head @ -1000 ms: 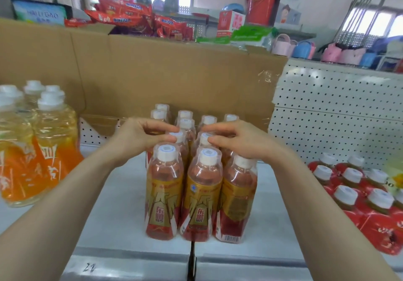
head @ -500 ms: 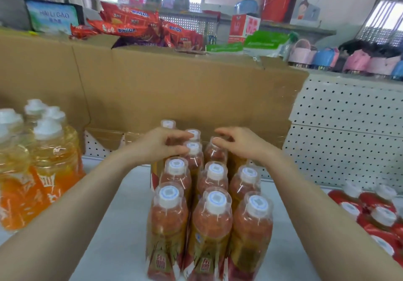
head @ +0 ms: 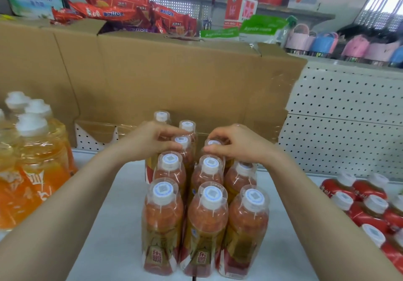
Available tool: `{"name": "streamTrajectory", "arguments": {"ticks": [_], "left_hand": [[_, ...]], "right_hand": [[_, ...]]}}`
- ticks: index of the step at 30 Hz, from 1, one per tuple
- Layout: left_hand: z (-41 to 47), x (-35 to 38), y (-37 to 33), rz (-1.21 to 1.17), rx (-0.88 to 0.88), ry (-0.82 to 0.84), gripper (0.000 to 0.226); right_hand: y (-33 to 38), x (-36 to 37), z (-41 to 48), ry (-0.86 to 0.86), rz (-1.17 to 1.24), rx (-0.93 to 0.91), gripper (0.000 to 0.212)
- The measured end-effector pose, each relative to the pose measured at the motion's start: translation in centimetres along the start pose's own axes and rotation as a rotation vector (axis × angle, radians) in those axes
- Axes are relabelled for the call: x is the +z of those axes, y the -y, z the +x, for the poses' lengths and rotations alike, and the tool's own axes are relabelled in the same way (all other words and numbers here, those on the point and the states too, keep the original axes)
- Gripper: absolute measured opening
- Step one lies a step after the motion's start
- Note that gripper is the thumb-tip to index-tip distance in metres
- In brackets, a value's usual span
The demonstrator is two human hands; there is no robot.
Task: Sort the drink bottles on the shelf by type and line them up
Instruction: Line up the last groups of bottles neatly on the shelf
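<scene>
At nine o'clock the orange drink bottles (head: pixel 32 171) stand in a tight cluster with white caps, cut by the left frame edge. Just right of them a bare strip of the white shelf (head: pixel 117 215) runs from six o'clock back to the cardboard box (head: pixel 174 80), which walls off the rear from ten to one o'clock.

The left hand (head: pixel 150 143) reaches in from seven o'clock. Its fingers are curled round a bottle top in the third row, and one fingertip touches the next cap. The red-brown drink bottles (head: pixel 205 219) fill the centre, three columns wide. They have gold-and-red labels and clear film over the white caps. The rows run toward twelve o'clock, and the rearmost bottles stand just before the box. The right hand (head: pixel 237 144) comes from five o'clock, its fingers curled down over a third-row cap and pinching at its rim. Only a narrow gap parts the two hands.

Right of the block lies a second bare strip of shelf. Beyond it, at four o'clock, the red-labelled bottles (head: pixel 370 211) crowd out past the right edge. A white pegboard panel (head: pixel 344 128) backs them at three o'clock. Above the box sit red snack packets (head: pixel 122 3) at eleven, green-and-white packs (head: pixel 261 27) at one, and pastel cups (head: pixel 322 43) at two.
</scene>
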State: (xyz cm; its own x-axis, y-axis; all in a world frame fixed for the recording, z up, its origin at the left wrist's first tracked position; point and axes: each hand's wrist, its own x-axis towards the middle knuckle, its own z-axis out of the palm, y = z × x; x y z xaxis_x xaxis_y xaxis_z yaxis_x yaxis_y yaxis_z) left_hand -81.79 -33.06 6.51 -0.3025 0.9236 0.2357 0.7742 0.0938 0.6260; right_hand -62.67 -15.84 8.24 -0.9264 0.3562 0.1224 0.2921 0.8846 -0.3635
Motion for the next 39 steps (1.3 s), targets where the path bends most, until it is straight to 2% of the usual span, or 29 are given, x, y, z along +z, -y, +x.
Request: {"name": "streamTrajectory", "arguments": {"ticks": [6, 8, 10, 11, 12, 14, 16, 18, 23, 25, 27, 31, 34, 36, 39], "left_hand": [[-1.0, -0.2, 0.2, -0.075, -0.044, -0.022, 0.039], [-1.4, 0.1, 0.5, -0.122, -0.060, -0.042, 0.039], [-2.0, 0.6, 0.9, -0.164, -0.048, -0.090, 0.036], [-2.3, 0.9, 1.1, -0.202, -0.037, -0.124, 0.034], [-2.6, 1.3, 1.2, -0.253, -0.026, -0.159, 0.033], [-3.1, 2.0, 1.6, -0.341, 0.002, -0.212, 0.033], [-3.5, 2.6, 1.9, -0.384, 0.022, -0.219, 0.038], [-3.7, 2.9, 2.3, -0.405, 0.024, -0.212, 0.041], [-3.4, 3.0, 2.2, -0.412, 0.010, -0.241, 0.038], [-3.4, 3.0, 2.0, -0.394, 0.003, -0.259, 0.039], [-3.5, 2.9, 1.8, -0.369, 0.006, -0.259, 0.037], [-3.3, 2.9, 1.9, -0.173, 0.066, -0.355, 0.031], [-2.5, 1.9, 1.5, -0.010, 0.157, -0.542, 0.026], [-1.6, 0.9, 1.4, 0.108, 0.159, -0.598, 0.027], [0.0, 0.0, 1.9, 0.302, -0.002, -0.486, 0.042]], "right_hand": [[0.6, 0.1, 0.3, 0.031, 0.124, -0.018, 0.038], [0.0, -0.4, 0.4, -0.109, 0.189, 0.009, 0.037], [-1.6, -0.9, 0.9, -0.325, 0.051, 0.098, 0.040], [-2.4, -0.9, 1.1, -0.318, -0.038, 0.162, 0.046], [-3.0, -0.8, 1.2, -0.237, -0.069, 0.225, 0.050], [-4.2, -0.3, 1.3, -0.104, 0.010, 0.275, 0.044], [-4.8, -0.2, 1.0, -0.139, 0.051, 0.249, 0.032], [-4.9, -0.5, 0.1, -0.146, 0.020, 0.200, 0.029], [-3.4, -1.4, -2.4, -0.019, 0.110, 0.174, 0.025], [-2.3, -2.0, -2.7, 0.047, 0.175, 0.199, 0.021], [-1.2, -2.6, -2.4, 0.100, 0.138, 0.227, 0.027], [0.6, -2.6, 1.4, -0.041, -0.051, 0.098, 0.041], [1.9, -1.6, 5.3, 0.076, -0.211, -0.071, 0.052], [2.3, -0.8, 7.4, 0.174, -0.263, -0.087, 0.057], [2.3, -0.2, 8.7, 0.243, -0.236, -0.056, 0.054]]}}
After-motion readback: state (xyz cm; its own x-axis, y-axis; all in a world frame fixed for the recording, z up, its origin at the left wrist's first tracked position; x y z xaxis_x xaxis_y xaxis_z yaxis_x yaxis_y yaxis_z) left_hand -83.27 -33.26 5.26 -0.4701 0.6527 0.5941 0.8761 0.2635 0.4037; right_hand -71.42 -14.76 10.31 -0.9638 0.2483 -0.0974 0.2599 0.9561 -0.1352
